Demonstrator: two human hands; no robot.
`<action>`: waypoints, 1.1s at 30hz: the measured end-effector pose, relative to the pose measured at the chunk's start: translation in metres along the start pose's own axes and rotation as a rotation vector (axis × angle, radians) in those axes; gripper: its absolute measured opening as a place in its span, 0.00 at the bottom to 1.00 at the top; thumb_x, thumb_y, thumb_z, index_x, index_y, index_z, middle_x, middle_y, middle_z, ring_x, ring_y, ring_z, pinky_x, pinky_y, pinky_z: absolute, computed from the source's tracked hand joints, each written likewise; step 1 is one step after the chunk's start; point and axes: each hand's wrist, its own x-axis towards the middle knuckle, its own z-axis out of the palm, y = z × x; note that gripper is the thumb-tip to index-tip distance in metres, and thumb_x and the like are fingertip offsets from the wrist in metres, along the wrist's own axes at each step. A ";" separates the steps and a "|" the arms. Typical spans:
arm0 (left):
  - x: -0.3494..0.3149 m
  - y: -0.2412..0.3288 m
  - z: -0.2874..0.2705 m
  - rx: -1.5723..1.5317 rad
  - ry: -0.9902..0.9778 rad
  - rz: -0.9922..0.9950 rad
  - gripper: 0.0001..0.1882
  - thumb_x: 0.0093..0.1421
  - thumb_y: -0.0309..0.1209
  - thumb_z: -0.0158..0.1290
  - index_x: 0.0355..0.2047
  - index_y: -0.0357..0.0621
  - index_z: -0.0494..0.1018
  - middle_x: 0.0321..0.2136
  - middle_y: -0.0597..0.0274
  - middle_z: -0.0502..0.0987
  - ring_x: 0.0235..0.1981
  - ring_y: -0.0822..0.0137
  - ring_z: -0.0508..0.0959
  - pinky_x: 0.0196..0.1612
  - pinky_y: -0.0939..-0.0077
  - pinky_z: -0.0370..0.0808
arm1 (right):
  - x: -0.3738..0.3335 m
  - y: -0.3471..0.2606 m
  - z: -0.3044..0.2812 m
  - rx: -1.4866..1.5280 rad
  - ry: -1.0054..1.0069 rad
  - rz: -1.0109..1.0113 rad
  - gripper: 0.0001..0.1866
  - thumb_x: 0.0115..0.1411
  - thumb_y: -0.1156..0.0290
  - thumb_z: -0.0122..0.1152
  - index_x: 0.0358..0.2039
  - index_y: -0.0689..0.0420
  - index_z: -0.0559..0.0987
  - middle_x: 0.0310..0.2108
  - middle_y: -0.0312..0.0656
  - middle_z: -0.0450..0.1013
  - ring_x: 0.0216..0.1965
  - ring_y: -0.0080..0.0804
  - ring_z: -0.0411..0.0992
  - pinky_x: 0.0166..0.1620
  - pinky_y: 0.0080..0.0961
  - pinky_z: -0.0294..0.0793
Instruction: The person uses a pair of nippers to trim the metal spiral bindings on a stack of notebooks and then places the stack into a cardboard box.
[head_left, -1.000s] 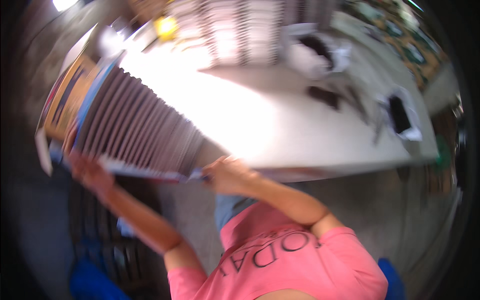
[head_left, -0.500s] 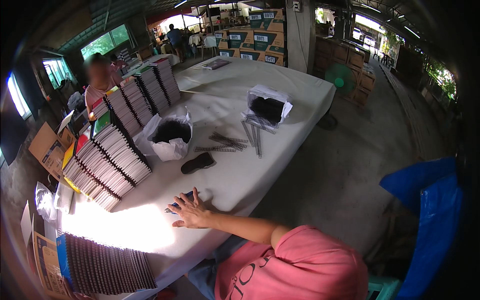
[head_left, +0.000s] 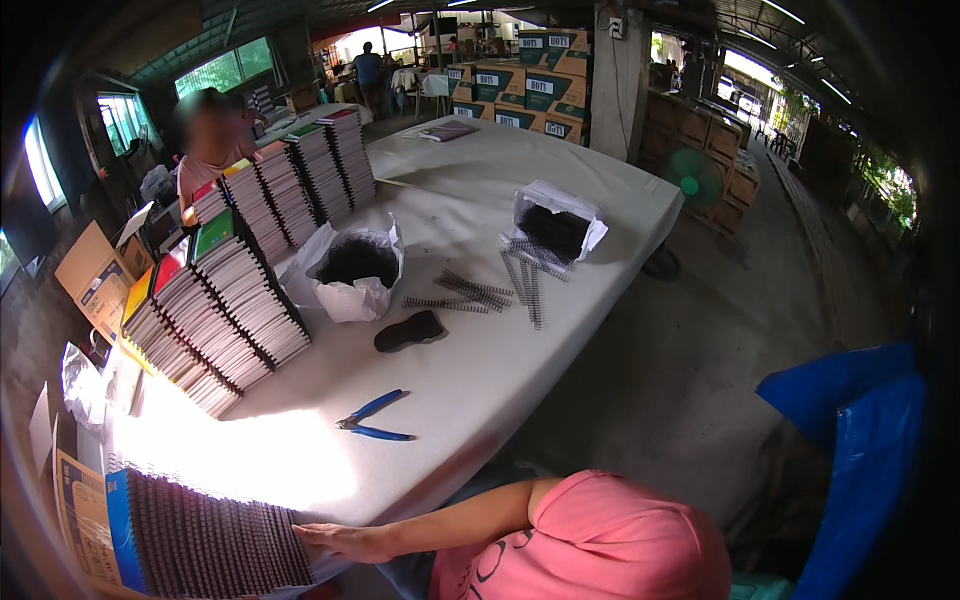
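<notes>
My right hand [head_left: 345, 541] reaches left with its fingers stretched out, palm down. Its fingertips touch the right end of a stack of spiral-bound notebooks [head_left: 215, 532] with a blue cover and black coil spines, at the table's near left edge. Blue-handled wire cutters [head_left: 378, 416] lie on the white-covered table [head_left: 470, 375] with their handles spread, beyond my hand and apart from it. My left hand is out of sight.
Tall notebook stacks [head_left: 235, 310] stand at the left, with a person [head_left: 212, 150] behind them. Two white-lined containers, a near one [head_left: 365, 292] and a far one [head_left: 555, 228], hold black coils. Loose coils [head_left: 470, 292] and a dark flat object [head_left: 410, 331] lie between. Cartons [head_left: 540, 85] are piled beyond.
My right hand has let go of the wire cutters, leaving them on the table. It has moved down and left to the notebook stack. The view has shifted slightly.
</notes>
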 end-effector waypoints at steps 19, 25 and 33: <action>-0.026 -0.104 0.008 -0.077 0.191 -0.131 0.35 0.59 0.63 0.40 0.57 0.53 0.64 0.54 0.58 0.69 0.46 0.60 0.74 0.43 0.64 0.72 | 0.009 -0.021 0.022 -0.176 -0.065 0.233 0.58 0.44 0.18 0.29 0.68 0.43 0.35 0.69 0.39 0.29 0.69 0.40 0.26 0.68 0.44 0.31; -0.026 -0.111 0.013 -0.091 0.166 -0.143 0.35 0.59 0.63 0.40 0.57 0.53 0.64 0.53 0.59 0.70 0.45 0.60 0.74 0.43 0.64 0.72 | 0.037 -0.023 0.006 -0.191 -0.031 0.161 0.47 0.55 0.27 0.32 0.66 0.45 0.50 0.67 0.44 0.46 0.67 0.41 0.45 0.65 0.44 0.48; -0.026 -0.113 0.020 -0.108 0.100 -0.156 0.34 0.59 0.63 0.41 0.56 0.52 0.65 0.52 0.59 0.72 0.45 0.60 0.74 0.43 0.64 0.72 | 0.100 -0.026 -0.016 -0.201 -0.138 0.193 0.46 0.55 0.26 0.31 0.60 0.50 0.64 0.61 0.43 0.60 0.61 0.42 0.58 0.61 0.45 0.54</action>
